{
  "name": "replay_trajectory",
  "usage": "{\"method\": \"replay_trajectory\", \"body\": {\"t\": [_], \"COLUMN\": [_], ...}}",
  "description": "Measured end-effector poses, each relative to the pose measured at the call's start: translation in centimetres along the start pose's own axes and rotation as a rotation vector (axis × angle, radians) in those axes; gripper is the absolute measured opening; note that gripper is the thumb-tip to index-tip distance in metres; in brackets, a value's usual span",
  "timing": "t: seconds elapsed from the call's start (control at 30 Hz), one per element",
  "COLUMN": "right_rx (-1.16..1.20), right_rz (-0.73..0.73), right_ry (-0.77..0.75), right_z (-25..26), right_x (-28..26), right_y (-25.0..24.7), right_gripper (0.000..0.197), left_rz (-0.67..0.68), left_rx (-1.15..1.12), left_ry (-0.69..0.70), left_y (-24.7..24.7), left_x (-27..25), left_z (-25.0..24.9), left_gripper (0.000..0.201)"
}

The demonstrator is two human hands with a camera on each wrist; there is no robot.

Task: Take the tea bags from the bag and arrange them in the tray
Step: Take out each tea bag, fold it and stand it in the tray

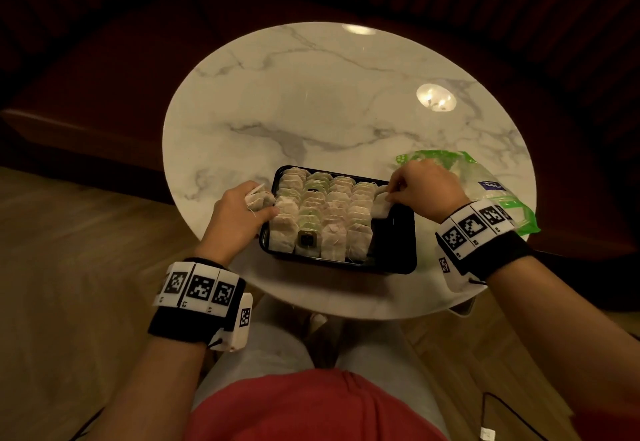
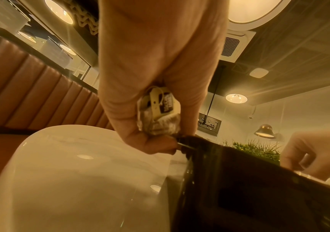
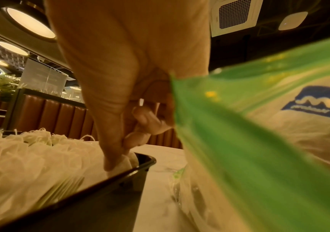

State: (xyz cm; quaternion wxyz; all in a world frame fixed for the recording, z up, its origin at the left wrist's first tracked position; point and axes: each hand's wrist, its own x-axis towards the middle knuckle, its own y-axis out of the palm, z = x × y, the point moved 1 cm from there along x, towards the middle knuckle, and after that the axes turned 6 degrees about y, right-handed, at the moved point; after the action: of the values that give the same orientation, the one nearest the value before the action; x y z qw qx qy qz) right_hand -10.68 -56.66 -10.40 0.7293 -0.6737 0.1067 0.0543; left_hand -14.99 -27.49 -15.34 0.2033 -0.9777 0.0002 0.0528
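Note:
A black tray [image 1: 401, 253] sits at the near edge of the round marble table [image 1: 311, 101], with several rows of white tea bags [image 1: 322, 212] packed into its left part. My left hand [image 1: 242, 212] rests at the tray's left rim and holds a small bunch of tea bags [image 2: 160, 116] in curled fingers. My right hand [image 1: 419, 191] pinches a white tea bag [image 1: 380, 206] and lowers it into the tray's bare right side [image 3: 120, 166]. The green and clear plastic bag [image 1: 485, 187] lies just right of the tray, behind my right wrist.
A brown padded bench [image 2: 30, 87] curves round the far side of the table. My lap and red shirt [image 1: 311, 406] are below the near table edge. A wooden floor [image 1: 69, 267] lies to the left.

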Motion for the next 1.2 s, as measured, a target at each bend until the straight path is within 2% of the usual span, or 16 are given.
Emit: {"method": "replay_trajectory", "body": {"t": [0.13,0.23,0.33,0.5,0.57,0.7,0.8,0.93,1.13,1.2], "right_rx": [0.011,0.016,0.005,-0.010,0.007,0.126,0.350,0.563,0.788,0.810], "right_rz": [-0.024,-0.051,-0.060,-0.085,-0.097,-0.157,-0.248,-0.300,-0.301,-0.305], "right_ry": [0.013,0.012,0.010,0.011,0.004,-0.047,-0.187,-0.354,-0.390,-0.367], "right_z": [0.2,0.3,0.5,0.3,0.4,1.2,2.7,4.9,6.7,6.9], "right_x": [0.4,0.5,0.4,0.0,-0.4,-1.9,-3.9,-6.4,-9.3,-10.0], "right_y": [0.0,0.1,0.2,0.1,-0.1,-1.4,-2.4,-2.6,-1.8,-1.7], "right_gripper": [0.005,0.015,0.016,0.003,0.005,0.008,0.005,0.010,0.013,0.016], "left_rz": [0.001,0.006,0.008,-0.003,-0.013,-0.001,0.048,0.175,0.274,0.263], "left_rx": [-0.006,-0.009,-0.019,-0.034,-0.077,-0.339,-0.546,-0.749,-1.034,-1.064], "left_ry": [-0.007,-0.013,-0.020,-0.026,-0.029,-0.089,-0.157,-0.233,-0.356,-0.373], "left_y": [0.0,0.0,0.0,-0.8,-1.3,-1.1,0.0,1.7,3.4,3.7], "left_x": [0.0,0.0,-0.2,-0.4,-0.5,-1.1,-1.6,-2.2,-3.2,-3.4], "left_z": [0.0,-0.1,-0.3,-1.1,-1.8,-4.0,-5.7,-7.5,-9.0,-9.2], "left_gripper": [0.016,0.017,0.017,0.013,0.015,0.014,0.009,0.022,0.034,0.029]}}
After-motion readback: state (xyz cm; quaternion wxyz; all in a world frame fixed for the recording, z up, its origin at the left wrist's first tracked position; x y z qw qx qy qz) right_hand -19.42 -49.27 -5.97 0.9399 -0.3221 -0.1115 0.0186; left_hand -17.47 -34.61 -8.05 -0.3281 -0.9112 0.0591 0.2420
